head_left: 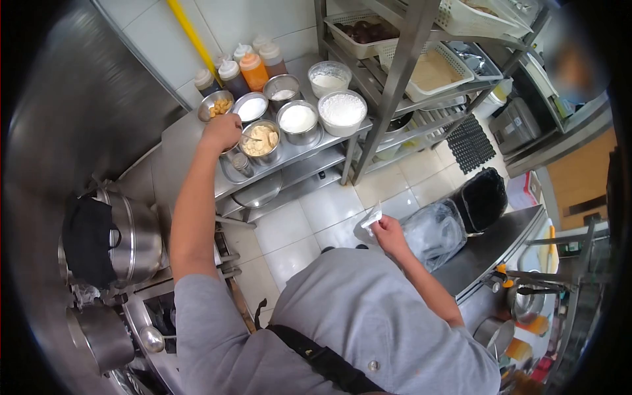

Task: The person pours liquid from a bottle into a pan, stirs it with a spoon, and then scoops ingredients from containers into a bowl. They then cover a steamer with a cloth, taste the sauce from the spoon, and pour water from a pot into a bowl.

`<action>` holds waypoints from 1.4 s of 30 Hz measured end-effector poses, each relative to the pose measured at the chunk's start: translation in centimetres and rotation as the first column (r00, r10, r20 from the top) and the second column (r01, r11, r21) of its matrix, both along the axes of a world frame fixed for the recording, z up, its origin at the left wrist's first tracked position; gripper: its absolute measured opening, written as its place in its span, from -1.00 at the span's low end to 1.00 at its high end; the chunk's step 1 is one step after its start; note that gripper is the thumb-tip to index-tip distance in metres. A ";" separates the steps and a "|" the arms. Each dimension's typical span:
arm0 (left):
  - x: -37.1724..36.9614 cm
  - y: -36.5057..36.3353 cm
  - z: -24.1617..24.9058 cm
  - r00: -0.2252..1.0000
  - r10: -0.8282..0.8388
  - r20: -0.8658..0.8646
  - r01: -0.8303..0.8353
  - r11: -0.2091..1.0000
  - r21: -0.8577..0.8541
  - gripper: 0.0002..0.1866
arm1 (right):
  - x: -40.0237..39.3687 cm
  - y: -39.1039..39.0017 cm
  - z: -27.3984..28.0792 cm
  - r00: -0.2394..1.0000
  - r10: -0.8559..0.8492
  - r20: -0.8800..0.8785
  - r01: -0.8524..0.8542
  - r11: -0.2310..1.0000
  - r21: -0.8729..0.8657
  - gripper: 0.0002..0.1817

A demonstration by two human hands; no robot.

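My left hand (224, 131) is stretched out over the steel side table, fingers closed on the thin metal handle of a spoon (251, 137). The spoon's end reaches a steel pot of pale yellow powder (263, 141). Just beyond the hand is a steel bowl of golden-brown chunks (216, 106). A small shaker with a metal top (242, 164) stands below the pot. Near my body, my right hand (390, 235) pinches a small white piece, thin like paper or plastic film (372, 216).
Several containers of white powder or grains, including a white tub (342, 112), crowd the side table (187, 141). Squeeze bottles (253, 71) line the wall. A metal rack (401, 66) holds baskets on the right. A lined black bin (482, 201) and large pot (135, 230) flank me.
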State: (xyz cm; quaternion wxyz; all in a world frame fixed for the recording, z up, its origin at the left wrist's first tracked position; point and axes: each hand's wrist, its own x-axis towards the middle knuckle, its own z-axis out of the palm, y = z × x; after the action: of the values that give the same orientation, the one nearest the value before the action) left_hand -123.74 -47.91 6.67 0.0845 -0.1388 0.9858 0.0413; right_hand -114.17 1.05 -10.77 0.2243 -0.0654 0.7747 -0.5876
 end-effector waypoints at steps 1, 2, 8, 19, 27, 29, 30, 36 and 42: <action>0.0 -0.4 -0.1 0.995 -0.028 -0.098 0.032 0.999 0.037 -0.73 | -0.2 -0.1 0.4 1.000 0.007 -0.022 -0.008 1.000 -0.009 -0.77; 0.0 -0.7 -0.2 0.979 -0.052 -0.196 0.067 0.995 0.070 -0.70 | -0.4 -0.2 0.8 1.000 0.000 -0.021 0.000 1.000 -0.006 -0.77; 3.8 7.7 4.9 0.622 -0.222 -0.751 0.214 0.971 -0.110 -0.67 | -1.1 -0.8 5.5 0.993 -0.083 0.083 0.091 0.991 -0.102 -0.76; 8.3 31.7 -8.7 0.988 -0.100 -0.115 0.089 -0.232 0.969 -0.63 | -0.9 -2.9 8.5 0.964 -0.262 0.054 0.267 0.947 -0.180 -0.71; 8.2 40.4 -15.1 0.858 -0.338 0.386 -0.469 -0.214 0.857 -0.73 | 11.6 2.7 9.8 0.883 -0.376 -0.282 0.432 0.885 0.172 -0.66; 8.6 43.2 -16.5 0.836 -0.400 0.376 -0.476 -0.187 0.859 -0.74 | 13.6 4.9 9.2 0.869 -0.428 -0.250 0.458 0.886 0.074 -0.69; 8.9 44.3 -16.8 0.824 -0.434 0.365 -0.439 -0.081 0.895 -0.74 | 14.5 5.8 9.3 0.851 -0.453 -0.267 0.486 0.871 0.072 -0.69; 5.8 51.6 -18.2 0.753 -0.639 0.158 -0.115 0.108 0.987 -0.55 | 17.8 9.8 6.8 0.792 -0.578 -0.195 0.595 0.803 0.034 -0.76; 7.5 55.8 -12.8 0.661 -0.686 -0.305 0.628 0.282 0.725 -0.41 | 21.1 18.2 9.7 0.794 -0.541 -0.279 0.576 0.816 0.056 -0.78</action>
State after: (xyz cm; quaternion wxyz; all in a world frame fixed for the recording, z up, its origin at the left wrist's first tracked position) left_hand -116.21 7.92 -6.13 0.1778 0.3292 0.8248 0.4239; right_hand -93.09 19.24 -1.05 -0.0549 0.1087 0.8200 -0.5593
